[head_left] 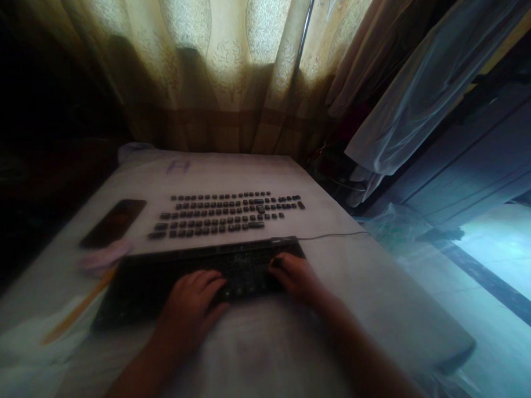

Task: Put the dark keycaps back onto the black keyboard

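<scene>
A black keyboard (136,281), mostly stripped of keys, lies at a slant on the pale table. My left hand (196,295) rests over its near middle edge, thumb apart from the fingers, with nothing seen in it. At the keyboard's right end, my right hand (293,272) is closed in a pinch on a small dark keycap (278,261); blur softens its outline. Beyond the keyboard, loose black keycaps (217,209) are laid out in several rows.
A dark phone (114,223) lies on the left of the table (333,248). Nearer are a pink cloth-like thing (104,257), an orange stick-like tool (81,308) and white material (25,341). A cable (334,234) runs right. Curtains (226,64) hang behind.
</scene>
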